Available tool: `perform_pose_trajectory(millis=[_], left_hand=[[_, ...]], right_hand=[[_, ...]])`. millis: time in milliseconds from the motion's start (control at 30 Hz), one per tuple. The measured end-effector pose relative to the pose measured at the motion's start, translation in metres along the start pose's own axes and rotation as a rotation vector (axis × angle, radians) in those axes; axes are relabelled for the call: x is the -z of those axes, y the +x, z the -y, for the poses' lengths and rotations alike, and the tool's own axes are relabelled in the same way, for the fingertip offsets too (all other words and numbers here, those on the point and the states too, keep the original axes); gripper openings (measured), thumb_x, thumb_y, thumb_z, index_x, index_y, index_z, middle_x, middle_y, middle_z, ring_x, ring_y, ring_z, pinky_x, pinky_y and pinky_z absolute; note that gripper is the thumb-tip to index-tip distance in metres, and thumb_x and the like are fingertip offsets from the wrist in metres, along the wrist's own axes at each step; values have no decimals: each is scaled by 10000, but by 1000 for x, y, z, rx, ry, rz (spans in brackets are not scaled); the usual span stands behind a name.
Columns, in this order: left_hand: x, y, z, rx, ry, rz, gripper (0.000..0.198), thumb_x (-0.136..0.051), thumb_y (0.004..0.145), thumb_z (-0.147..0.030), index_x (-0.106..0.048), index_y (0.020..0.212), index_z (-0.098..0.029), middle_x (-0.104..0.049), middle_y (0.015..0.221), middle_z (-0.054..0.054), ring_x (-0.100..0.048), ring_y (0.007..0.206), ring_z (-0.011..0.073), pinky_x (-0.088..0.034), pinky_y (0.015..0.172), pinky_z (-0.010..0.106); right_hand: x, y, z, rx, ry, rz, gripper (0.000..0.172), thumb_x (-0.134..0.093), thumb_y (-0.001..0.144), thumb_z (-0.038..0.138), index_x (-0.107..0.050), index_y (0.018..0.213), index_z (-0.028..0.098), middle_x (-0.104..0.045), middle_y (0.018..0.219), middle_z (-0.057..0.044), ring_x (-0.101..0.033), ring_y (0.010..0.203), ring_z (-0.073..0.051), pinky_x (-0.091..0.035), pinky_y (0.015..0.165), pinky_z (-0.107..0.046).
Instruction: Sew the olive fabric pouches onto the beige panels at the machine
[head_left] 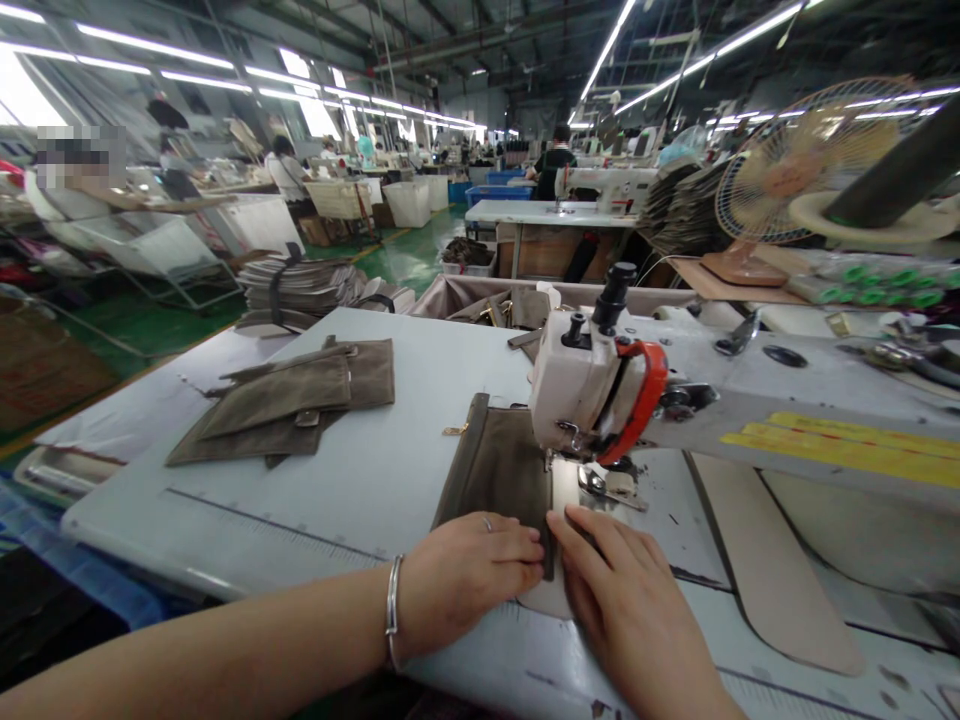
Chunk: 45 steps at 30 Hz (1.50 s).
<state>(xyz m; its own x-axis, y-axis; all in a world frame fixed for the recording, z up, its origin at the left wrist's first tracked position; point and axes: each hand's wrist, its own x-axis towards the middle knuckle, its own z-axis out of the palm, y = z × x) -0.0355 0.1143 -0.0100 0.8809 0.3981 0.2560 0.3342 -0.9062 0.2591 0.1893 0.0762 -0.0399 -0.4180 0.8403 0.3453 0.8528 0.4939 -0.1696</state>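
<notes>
A dark brown fabric piece (502, 465) with a zipper along its left side lies flat on the sewing machine table (315, 490). Its right edge runs under the needle area of a white sewing machine (574, 390) with an orange guard. My left hand (469, 575), a bangle at its wrist, has its fingers closed together on the near end of the piece. My right hand (626, 590) lies with fingers stretched out beside that edge, fingertips just in front of the presser foot, over a pale strip. A gold zipper pull (454, 430) sticks out left. The needle tip is hard to see.
Several sewn brown pieces (300, 400) lie stacked on the table's left. Behind it stand bundled panels (300, 285) and a fabric-lined bin (450, 295) with more pieces. A fan (795, 180) stands at right. Co-workers sit at machines farther off.
</notes>
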Motion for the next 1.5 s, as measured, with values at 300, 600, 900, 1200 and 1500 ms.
perform_pose_trajectory(millis=[300,600,900,1200,1500], left_hand=[[5,18,19,1,61,44,254,-442,946,-173,-581,1149,-111,-642,1187,95,-527,1201,191,-411,1061,327],[0,35,42,12,106,10,206,-472,938,-135,-605,1090,-94,-661,1125,97,-562,1156,189,-417,1035,315],[0,50,64,85,72,-11,216,-481,925,-126,-618,1090,-107,-656,1129,80,-574,1122,173,-414,1024,288],[-7,61,74,209,132,-70,196,-504,905,-113,-670,986,-178,-677,1113,20,-599,1071,152,-429,1006,264],[-2,62,72,257,106,-40,243,-512,865,-70,-677,1004,-182,-660,1157,18,-581,1098,169,-423,1034,289]], right_hand=[[0,1,-1,26,-4,-4,390,-433,972,212,-464,1361,209,-509,1296,-89,-460,1170,-251,-369,941,-421],[4,7,-4,25,-22,27,379,-432,974,209,-474,1350,212,-521,1288,-81,-468,1143,-254,-381,919,-421],[5,27,-10,33,-64,51,364,-463,966,255,-502,1322,189,-554,1257,-87,-505,1080,-274,-402,891,-438],[-4,37,-16,-28,-126,66,408,-432,972,267,-456,1373,193,-508,1320,-88,-509,1063,-298,-420,867,-463],[-5,38,-14,-35,-107,29,409,-445,954,239,-472,1358,180,-509,1323,-94,-504,1078,-302,-418,884,-460]])
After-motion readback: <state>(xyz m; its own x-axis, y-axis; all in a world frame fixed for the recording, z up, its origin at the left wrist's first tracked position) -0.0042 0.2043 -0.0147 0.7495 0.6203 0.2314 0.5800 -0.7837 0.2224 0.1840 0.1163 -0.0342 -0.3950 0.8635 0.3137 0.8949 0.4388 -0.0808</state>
